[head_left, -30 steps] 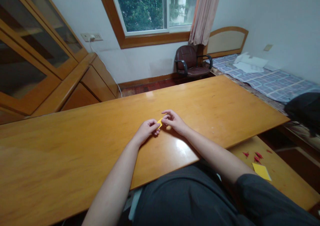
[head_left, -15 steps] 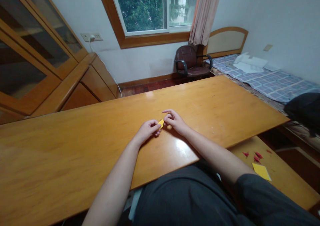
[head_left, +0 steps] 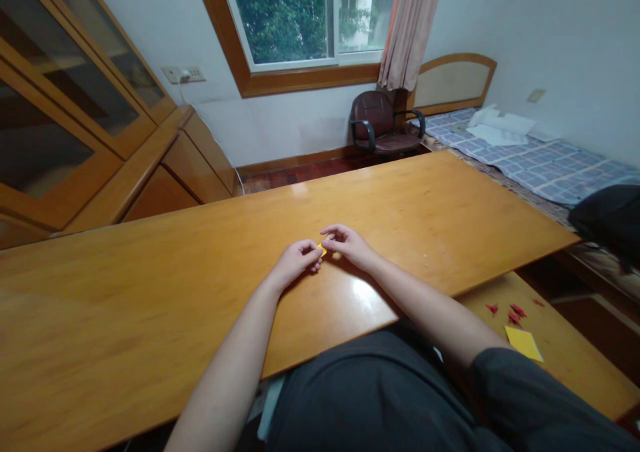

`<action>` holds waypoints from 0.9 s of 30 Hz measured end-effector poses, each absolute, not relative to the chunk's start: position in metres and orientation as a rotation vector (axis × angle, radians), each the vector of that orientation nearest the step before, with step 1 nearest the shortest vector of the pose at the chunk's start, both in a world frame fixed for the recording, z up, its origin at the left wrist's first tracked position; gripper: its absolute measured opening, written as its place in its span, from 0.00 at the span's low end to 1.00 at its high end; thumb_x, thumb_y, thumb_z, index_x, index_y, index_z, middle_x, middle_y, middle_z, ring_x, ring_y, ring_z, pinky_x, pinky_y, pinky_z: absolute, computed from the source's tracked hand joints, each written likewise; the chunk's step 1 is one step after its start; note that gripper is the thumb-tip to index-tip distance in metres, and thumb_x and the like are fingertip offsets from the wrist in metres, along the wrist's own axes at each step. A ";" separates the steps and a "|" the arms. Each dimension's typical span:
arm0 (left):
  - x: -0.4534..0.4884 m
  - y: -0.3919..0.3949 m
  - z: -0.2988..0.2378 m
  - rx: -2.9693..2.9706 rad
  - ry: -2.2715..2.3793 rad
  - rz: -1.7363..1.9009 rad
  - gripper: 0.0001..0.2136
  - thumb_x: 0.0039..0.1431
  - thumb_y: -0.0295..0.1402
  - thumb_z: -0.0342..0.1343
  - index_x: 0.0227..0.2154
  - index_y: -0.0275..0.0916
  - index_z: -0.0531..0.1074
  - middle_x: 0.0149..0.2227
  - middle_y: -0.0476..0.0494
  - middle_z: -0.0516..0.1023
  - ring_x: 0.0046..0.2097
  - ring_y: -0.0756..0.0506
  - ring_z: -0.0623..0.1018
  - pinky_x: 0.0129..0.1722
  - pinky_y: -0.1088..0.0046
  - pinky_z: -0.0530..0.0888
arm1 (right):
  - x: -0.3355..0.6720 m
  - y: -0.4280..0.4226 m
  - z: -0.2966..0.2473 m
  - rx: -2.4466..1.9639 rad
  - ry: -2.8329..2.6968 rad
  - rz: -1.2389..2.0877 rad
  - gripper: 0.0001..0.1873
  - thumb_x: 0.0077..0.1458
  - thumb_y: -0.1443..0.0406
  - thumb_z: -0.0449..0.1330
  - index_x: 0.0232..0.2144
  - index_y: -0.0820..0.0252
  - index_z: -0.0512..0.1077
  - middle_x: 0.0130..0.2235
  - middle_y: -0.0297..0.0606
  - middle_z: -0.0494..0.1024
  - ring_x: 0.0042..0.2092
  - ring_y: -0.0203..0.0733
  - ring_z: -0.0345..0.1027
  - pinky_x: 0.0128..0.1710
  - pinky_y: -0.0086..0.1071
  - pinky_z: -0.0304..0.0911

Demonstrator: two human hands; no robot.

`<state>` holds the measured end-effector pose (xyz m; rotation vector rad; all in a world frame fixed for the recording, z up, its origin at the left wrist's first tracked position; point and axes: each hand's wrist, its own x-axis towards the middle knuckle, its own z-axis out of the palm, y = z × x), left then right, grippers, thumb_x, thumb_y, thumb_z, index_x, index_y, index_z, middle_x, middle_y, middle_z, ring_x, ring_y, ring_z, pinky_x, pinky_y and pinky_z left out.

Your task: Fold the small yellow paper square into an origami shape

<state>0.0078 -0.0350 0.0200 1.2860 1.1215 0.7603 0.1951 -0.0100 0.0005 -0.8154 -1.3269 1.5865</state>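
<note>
A small piece of folded yellow paper is held just above the wooden table, around its middle. My left hand pinches the paper from the left between thumb and fingers. From the right, my right hand has its thumb and fingertips closed on the paper's upper edge. The fingers cover much of the paper, so its exact fold cannot be made out.
On a lower wooden surface at the right lie several small red folded-paper pieces and a yellow paper stack. Beyond the table stand a brown armchair and a bed. A glass-fronted cabinet stands at the left.
My right hand has shifted slightly left, and its thumb and fingers have come over the yellow paper, covering more of it. My left hand stays in place.
</note>
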 end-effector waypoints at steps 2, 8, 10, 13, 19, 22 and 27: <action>0.007 -0.034 0.020 1.271 1.120 0.778 0.20 0.49 0.48 0.66 0.28 0.36 0.69 0.24 0.48 0.75 0.23 0.51 0.74 0.25 0.75 0.72 | 0.196 -0.010 0.001 -0.825 -1.305 1.563 0.20 0.47 0.59 0.71 0.41 0.59 0.72 0.29 0.30 0.75 0.29 0.33 0.69 0.31 0.28 0.62; 0.004 -0.032 0.015 1.214 1.112 0.850 0.19 0.48 0.47 0.66 0.28 0.36 0.70 0.25 0.48 0.76 0.23 0.52 0.74 0.24 0.76 0.71 | 0.196 -0.009 -0.002 -0.814 -1.231 1.531 0.21 0.47 0.59 0.71 0.41 0.58 0.72 0.29 0.29 0.75 0.29 0.32 0.69 0.35 0.30 0.64; 0.003 -0.031 0.014 1.214 1.117 0.864 0.18 0.49 0.46 0.66 0.28 0.35 0.70 0.25 0.47 0.76 0.23 0.52 0.74 0.24 0.76 0.71 | 0.196 -0.008 -0.003 -0.813 -1.212 1.523 0.21 0.47 0.59 0.71 0.42 0.58 0.72 0.28 0.28 0.75 0.29 0.32 0.68 0.36 0.30 0.64; 0.004 -0.031 0.014 1.225 1.123 0.888 0.17 0.50 0.45 0.65 0.27 0.35 0.71 0.24 0.47 0.76 0.23 0.52 0.73 0.23 0.77 0.71 | 0.196 -0.008 -0.001 -0.816 -1.204 1.517 0.20 0.48 0.59 0.70 0.42 0.58 0.71 0.29 0.28 0.74 0.30 0.32 0.68 0.36 0.30 0.65; 0.005 -0.031 0.015 1.210 1.129 0.903 0.18 0.49 0.46 0.65 0.27 0.35 0.70 0.24 0.48 0.75 0.22 0.52 0.73 0.22 0.77 0.70 | 0.195 -0.010 0.003 -0.830 -1.351 1.568 0.25 0.46 0.60 0.70 0.46 0.58 0.69 0.31 0.30 0.76 0.31 0.35 0.71 0.33 0.30 0.64; 0.006 -0.032 0.017 1.213 1.138 0.893 0.18 0.48 0.46 0.66 0.28 0.35 0.70 0.24 0.48 0.76 0.22 0.52 0.73 0.23 0.77 0.71 | 0.195 -0.011 0.004 -0.871 -1.382 1.544 0.25 0.47 0.61 0.70 0.47 0.58 0.69 0.30 0.30 0.76 0.30 0.34 0.70 0.32 0.29 0.62; 0.005 -0.032 0.016 1.212 1.141 0.889 0.18 0.49 0.46 0.65 0.28 0.35 0.70 0.25 0.48 0.76 0.22 0.52 0.73 0.22 0.76 0.71 | 0.198 -0.012 0.003 -0.866 -1.353 1.507 0.22 0.47 0.61 0.68 0.45 0.58 0.70 0.29 0.29 0.74 0.30 0.34 0.68 0.33 0.29 0.61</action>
